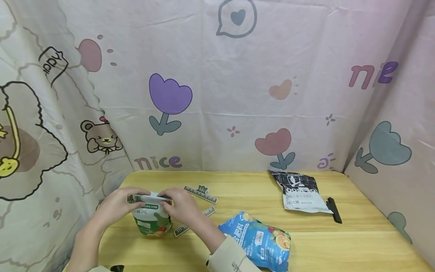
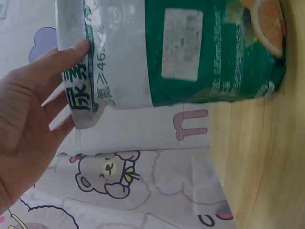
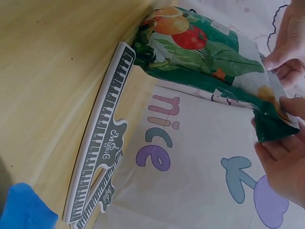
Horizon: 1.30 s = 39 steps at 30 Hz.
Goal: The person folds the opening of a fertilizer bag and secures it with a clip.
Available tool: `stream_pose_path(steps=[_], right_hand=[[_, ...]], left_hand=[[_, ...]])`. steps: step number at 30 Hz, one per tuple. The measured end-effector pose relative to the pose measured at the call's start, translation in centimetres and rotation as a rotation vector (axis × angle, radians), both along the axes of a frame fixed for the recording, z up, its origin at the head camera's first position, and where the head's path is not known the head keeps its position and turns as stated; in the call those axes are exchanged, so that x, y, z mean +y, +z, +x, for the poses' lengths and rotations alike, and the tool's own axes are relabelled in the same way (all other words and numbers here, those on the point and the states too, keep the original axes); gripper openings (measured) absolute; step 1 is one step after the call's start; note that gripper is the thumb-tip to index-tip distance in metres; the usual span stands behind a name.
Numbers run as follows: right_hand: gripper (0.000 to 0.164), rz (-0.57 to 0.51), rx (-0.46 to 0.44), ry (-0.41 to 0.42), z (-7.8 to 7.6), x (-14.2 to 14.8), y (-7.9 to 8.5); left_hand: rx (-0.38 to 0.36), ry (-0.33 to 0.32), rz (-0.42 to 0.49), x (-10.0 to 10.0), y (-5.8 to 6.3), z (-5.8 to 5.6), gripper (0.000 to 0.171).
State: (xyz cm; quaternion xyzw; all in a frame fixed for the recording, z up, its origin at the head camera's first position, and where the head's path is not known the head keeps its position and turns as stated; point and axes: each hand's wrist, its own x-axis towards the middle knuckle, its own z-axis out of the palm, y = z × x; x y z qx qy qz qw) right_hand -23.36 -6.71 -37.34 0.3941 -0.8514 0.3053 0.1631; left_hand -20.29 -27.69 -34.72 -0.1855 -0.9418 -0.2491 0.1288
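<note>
A green and white fertilizer bag (image 1: 151, 223) printed with fruit and vegetables stands upright on the left part of the table. My left hand (image 1: 119, 206) pinches the left end of its top edge between thumb and fingers. At the other end, my right hand (image 1: 181, 206) grips the same edge. The top is bent over in the right wrist view, where the right hand (image 3: 283, 162) has its thumb on the near side and fingers behind. In the left wrist view, the left thumb lies across the bag's white upper part (image 2: 124, 52).
Two piano-key clips (image 1: 200, 194) (image 3: 102, 138) lie right of the bag. A blue fertilizer bag (image 1: 259, 241) lies near the right forearm. Farther back are a black and white bag (image 1: 302, 194) and a black clip (image 1: 334, 210) at its corner. Printed curtains (image 1: 217, 143) border the table.
</note>
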Motion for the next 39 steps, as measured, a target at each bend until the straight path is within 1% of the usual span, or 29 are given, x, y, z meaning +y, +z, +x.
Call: stream_pose_path(steps=[3, 6, 8, 11, 14, 17, 20, 24, 27, 30, 36, 38, 39], right_hand=[[0.017, 0.008, -0.03, -0.002, 0.2, -0.1, 0.0], [0.018, 0.032, -0.039, -0.025, 0.3, -0.4, 0.1], [0.018, 0.048, -0.027, -0.043, 0.4, -0.6, 0.1], [0.017, 0.062, 0.012, -0.069, 0.4, -0.9, 0.0], [0.015, 0.06, 0.039, -0.098, 0.5, -1.1, 0.0], [0.013, 0.061, 0.065, -0.121, 0.5, -1.4, 0.0], [0.011, 0.058, 0.113, -0.134, 0.6, -1.5, -0.1], [0.008, 0.039, 0.194, -0.147, 0.6, -1.7, -0.5], [0.007, 0.014, 0.238, -0.147, 0.6, -1.8, -0.8], [0.006, -0.011, 0.256, -0.138, 0.7, -1.8, -1.0], [0.005, -0.054, 0.27, -0.145, 0.8, -2.0, -1.4], [0.004, -0.065, 0.284, -0.147, 0.8, -2.0, -1.4], [0.005, -0.069, 0.292, -0.145, 0.8, -2.0, -1.4]], left_hand=[[-0.062, -0.001, 0.011, -0.3, 0.1, -0.1, 0.029], [-0.091, 0.005, 0.009, -0.3, 0.2, -0.2, 0.029], [-0.106, 0.01, -0.004, -0.3, 0.3, -0.2, 0.03], [-0.146, 0.018, -0.014, -0.3, 0.5, -0.4, 0.032], [-0.171, 0.006, -0.006, -0.4, 0.6, -0.7, 0.03], [-0.149, -0.009, -0.001, -0.6, 0.5, -0.9, 0.024], [-0.121, -0.005, -0.001, -0.7, 0.2, -0.9, 0.019], [-0.089, 0.018, 0.002, -0.8, -0.3, -0.9, 0.016], [-0.068, 0.04, 0.008, -0.8, -0.6, -0.8, 0.014], [-0.04, 0.063, 0.013, -0.8, -0.9, -0.7, 0.013], [0.029, 0.06, 0.018, -0.7, -1.2, -0.5, 0.012], [0.034, 0.064, 0.015, -0.6, -1.1, -0.4, 0.012], [0.025, 0.075, 0.015, -0.5, -1.0, -0.3, 0.012]])
